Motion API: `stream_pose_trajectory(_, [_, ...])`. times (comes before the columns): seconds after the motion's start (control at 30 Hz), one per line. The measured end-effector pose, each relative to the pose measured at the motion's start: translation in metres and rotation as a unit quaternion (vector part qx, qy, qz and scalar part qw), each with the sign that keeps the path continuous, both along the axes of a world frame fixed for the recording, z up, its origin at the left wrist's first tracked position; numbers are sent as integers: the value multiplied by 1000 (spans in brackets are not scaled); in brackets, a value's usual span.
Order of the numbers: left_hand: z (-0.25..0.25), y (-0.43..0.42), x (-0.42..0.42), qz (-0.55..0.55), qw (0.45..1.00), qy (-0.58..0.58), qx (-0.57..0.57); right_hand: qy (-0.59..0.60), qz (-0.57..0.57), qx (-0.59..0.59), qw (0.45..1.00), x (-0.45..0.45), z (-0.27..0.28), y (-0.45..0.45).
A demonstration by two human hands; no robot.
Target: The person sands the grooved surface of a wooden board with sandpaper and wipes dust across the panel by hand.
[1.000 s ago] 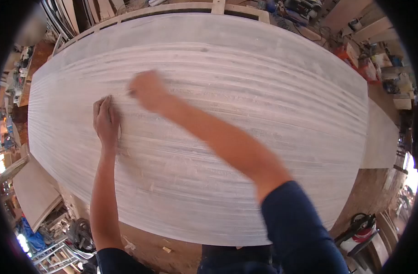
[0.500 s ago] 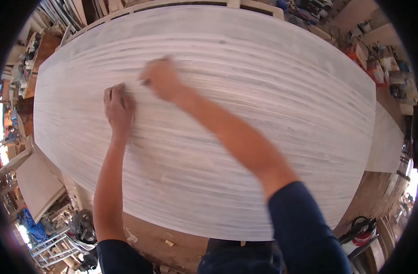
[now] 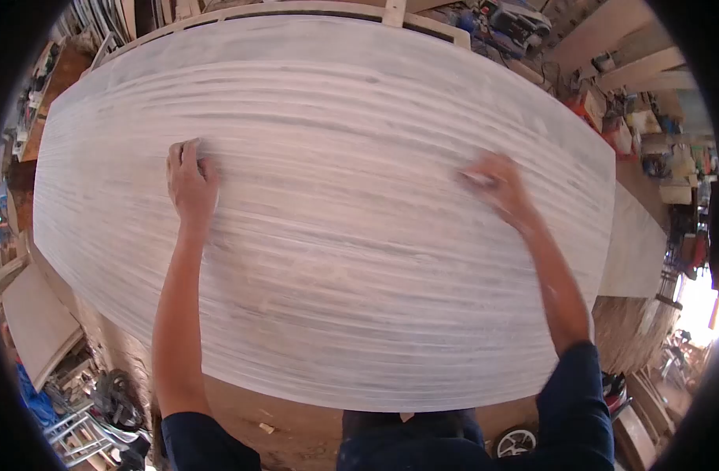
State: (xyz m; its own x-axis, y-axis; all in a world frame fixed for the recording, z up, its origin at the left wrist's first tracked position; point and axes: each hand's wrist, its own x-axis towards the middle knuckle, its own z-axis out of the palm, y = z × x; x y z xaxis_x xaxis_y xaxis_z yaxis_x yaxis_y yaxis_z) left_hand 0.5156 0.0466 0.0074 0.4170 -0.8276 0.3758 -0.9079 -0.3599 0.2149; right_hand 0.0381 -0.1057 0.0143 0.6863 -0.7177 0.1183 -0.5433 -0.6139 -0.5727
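A large pale board [image 3: 359, 330] with white and grey streaks along its length fills most of the view. My left hand [image 3: 192, 182] is on its left part, fingers bent and drawn together; whatever they may hold is hidden beneath them. Over the right part of the board is my right hand [image 3: 501, 188], slightly blurred, with thumb and fingers pinched together. Anything inside that pinch is too small and smeared to name.
A pale wooden frame [image 3: 393, 12] runs along the board's far edge. Tools and boxes crowd the far right. Sheet panels [image 3: 37, 322] lean at the lower left beside a metal rack [image 3: 80, 432]. A wheel [image 3: 516, 442] shows near the board's front edge.
My right hand has swept across the board from beside my left hand to the right part. My left hand has shifted only a little. The view has turned slightly.
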Motion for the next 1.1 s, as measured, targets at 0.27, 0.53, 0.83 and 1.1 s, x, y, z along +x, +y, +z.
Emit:
stream_pose_trajectory(0.27, [0, 2, -7, -81, 996, -31, 5, -36, 82, -62, 994, 257, -29, 5])
stream_pose_trajectory(0.53, [-12, -11, -165, -172, 984, -18, 31, 68, -39, 17, 997, -219, 20, -4])
stream_pose_trajectory(0.83, [-2, -29, -327, -135, 990, 44, 7, -117, 74, -117, 983, 2, -17, 10])
stream_pose_trajectory(1.1, [5, -36, -341, -96, 995, 18, -4, 27, 14, 13, 999, -369, 4, -15])
